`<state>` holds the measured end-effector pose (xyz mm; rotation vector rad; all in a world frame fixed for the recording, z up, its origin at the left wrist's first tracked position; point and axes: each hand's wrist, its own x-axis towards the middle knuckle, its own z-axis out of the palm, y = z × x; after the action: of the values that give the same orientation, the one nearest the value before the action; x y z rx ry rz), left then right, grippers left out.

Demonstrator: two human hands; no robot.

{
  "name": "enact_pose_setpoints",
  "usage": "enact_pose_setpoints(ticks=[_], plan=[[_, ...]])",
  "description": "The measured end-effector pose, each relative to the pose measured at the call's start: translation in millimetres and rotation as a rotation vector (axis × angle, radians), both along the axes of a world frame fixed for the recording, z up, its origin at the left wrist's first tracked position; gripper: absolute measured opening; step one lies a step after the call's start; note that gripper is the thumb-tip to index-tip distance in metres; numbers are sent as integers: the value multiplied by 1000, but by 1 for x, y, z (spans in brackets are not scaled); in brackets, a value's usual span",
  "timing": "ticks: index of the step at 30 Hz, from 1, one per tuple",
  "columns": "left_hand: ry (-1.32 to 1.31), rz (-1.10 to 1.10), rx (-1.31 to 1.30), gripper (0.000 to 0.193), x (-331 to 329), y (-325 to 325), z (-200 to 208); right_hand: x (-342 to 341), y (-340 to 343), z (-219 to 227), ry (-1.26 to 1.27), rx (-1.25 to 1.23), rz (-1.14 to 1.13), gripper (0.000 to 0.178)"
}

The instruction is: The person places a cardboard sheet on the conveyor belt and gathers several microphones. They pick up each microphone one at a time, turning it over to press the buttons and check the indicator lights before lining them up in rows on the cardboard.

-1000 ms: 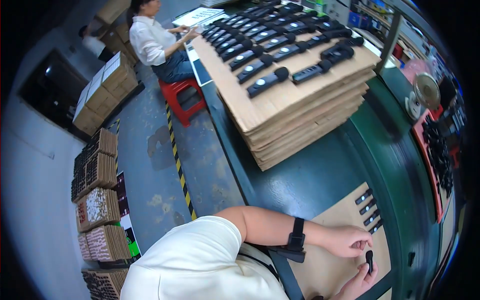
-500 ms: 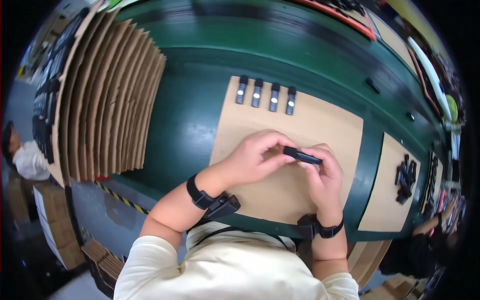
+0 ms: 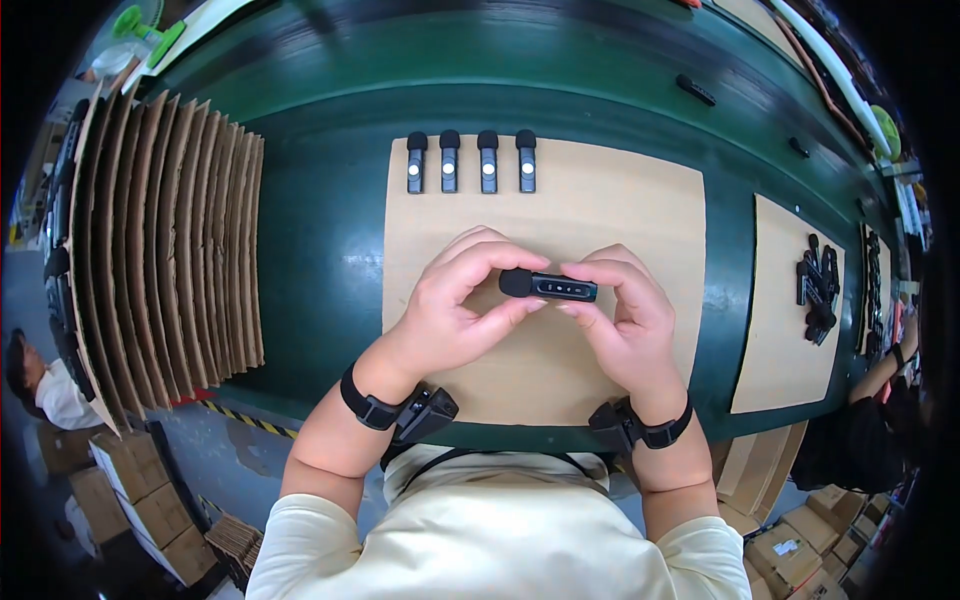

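Above a tan cardboard sheet, I hold a small black wireless microphone level between both hands. Its round foam windscreen points left, and the face with small marks is turned up. My left hand pinches the foam end between thumb and fingertips. At the other end, the thumb and fingers of my right hand grip the body. Several similar microphones lie in a row along the sheet's far edge, foam ends away from me, each with a pale round spot.
Upright cardboard sheets stand packed together at the left of the green table. To the right, another cardboard sheet carries a pile of black microphones. A dark piece lies farther back. Someone's arm reaches in at far right.
The microphone has turned from tilted to nearly level, with its marked face now visible. Both hands still hold it. The whole view has shifted and rotated slightly.
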<state>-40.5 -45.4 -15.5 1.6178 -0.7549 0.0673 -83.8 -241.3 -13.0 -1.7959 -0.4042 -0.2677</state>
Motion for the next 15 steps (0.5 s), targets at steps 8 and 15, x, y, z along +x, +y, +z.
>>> enact_pose_setpoints(ticks=[8,15], plan=[[-37,-7,42,31,2,2,-2,2,2,-1,-72,-24,-1,28],[-70,-2,19,32,2,2,-4,2,2,-3,-67,13,-1,28]])
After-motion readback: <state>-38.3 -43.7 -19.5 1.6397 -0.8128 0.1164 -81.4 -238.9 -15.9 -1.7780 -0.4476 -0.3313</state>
